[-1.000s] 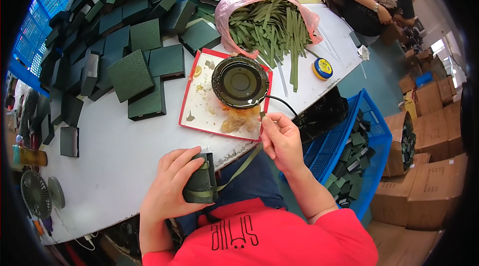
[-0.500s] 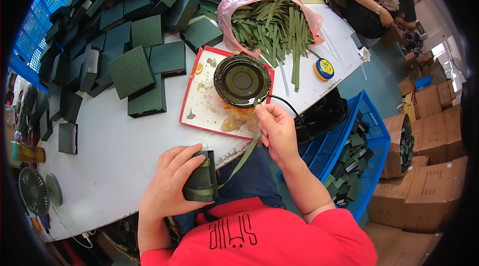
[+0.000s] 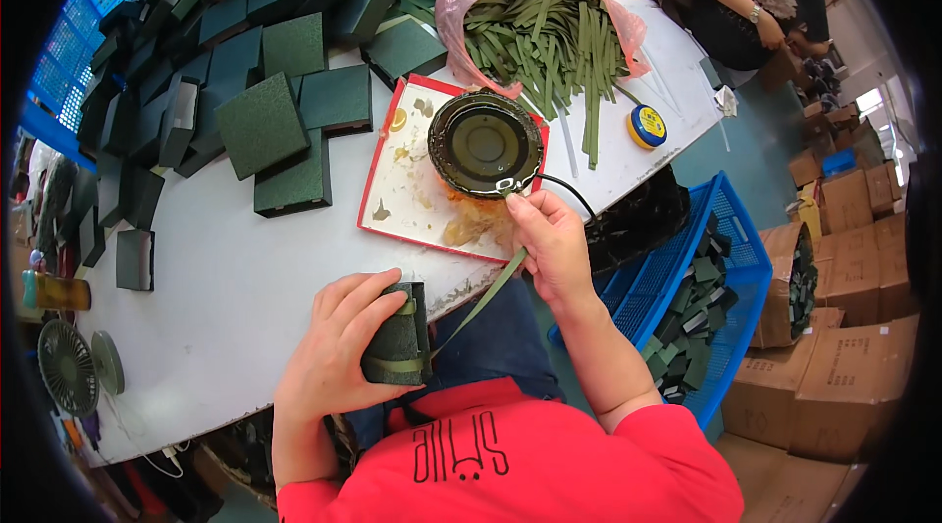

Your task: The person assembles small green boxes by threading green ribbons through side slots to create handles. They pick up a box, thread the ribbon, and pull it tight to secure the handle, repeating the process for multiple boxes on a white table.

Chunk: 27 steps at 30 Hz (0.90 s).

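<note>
My left hand [image 3: 339,341] is wrapped round a small dark green box [image 3: 397,337] at the table's front edge. Olive green ribbon [image 3: 481,305] crosses the box and runs from it up to my right hand [image 3: 551,240]. The right thumb and fingers pinch that ribbon, its end at the near rim of a round black pot [image 3: 486,145]. Dark, glossy liquid fills the pot. Beneath it lies a red-edged white tray [image 3: 397,194] stained with amber drips. A pink plastic bag [image 3: 456,8] of cut green ribbons [image 3: 549,42] stands behind the pot.
Dark green boxes [image 3: 260,126] are heaped at the far left, partly in a blue crate [image 3: 59,81]. A yellow-and-blue round tin [image 3: 646,126] sits right of the bag. Another blue crate [image 3: 736,268] and cardboard boxes [image 3: 849,376] stand at right. A person [image 3: 756,3] is at far right.
The view has shifted slightly. My right hand still pinches the ribbon with its end at the pot's rim, and my left hand keeps its hold on the box.
</note>
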### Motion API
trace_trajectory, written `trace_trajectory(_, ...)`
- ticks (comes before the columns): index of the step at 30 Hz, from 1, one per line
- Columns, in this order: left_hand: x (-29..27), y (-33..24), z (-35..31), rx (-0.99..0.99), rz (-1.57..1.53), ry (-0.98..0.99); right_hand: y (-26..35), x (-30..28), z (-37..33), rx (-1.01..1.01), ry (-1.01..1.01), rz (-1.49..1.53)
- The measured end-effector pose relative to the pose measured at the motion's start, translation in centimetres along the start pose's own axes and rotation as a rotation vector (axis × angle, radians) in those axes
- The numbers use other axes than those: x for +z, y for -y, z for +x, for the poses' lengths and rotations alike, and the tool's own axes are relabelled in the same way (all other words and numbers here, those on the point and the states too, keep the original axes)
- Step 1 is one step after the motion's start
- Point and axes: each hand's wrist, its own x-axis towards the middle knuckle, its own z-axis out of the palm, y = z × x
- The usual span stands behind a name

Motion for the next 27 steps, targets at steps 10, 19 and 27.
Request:
trace_trajectory(10, -0.3, 0.9, -0.1, 0.026, -0.034, -0.056, 0.3, 0.8, -3.4, 0.014, 0.154, -0.058)
trace_trajectory(19, -0.6, 1.3, 0.2, 0.072, -0.208, -0.056, -0.5, 3.5, -4.9, 0.243, 0.483, -0.177)
trace_trajectory(27, -0.8, 1.0, 0.3, 0.071, -0.216, -0.051, -0.6, 3.9, -4.4, 0.263, 0.549, -0.195)
